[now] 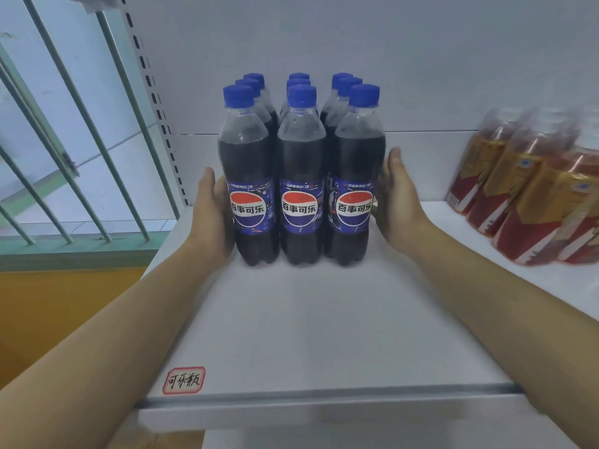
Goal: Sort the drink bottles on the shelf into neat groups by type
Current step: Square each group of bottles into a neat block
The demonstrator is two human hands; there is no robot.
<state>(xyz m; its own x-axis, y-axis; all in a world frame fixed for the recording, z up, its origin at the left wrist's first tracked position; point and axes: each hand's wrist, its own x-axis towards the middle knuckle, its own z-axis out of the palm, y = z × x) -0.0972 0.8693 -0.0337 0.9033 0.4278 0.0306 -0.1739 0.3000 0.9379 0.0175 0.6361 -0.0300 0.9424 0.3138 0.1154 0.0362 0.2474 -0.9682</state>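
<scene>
White shelf [324,335]: holds all items. Cola bottles [301,176]: nine, blue caps, upright in three rows of three, mid-shelf toward the far wall. Red-and-gold bottles [525,189]: blurred group, far right, apart from the cola. Left hand [212,212]: open palm flat against the block's left side. Right hand [397,202]: open, flat against its right side. Red-bordered label [183,380]: near left edge.

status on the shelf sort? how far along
Done: nine cola bottles stand as a tight three-by-three block on the white shelf. In hand: left hand and right hand press flat against the block's sides, squaring it. Left: the red-and-gold bottles at right look grouped but blurred; can't confirm.
</scene>
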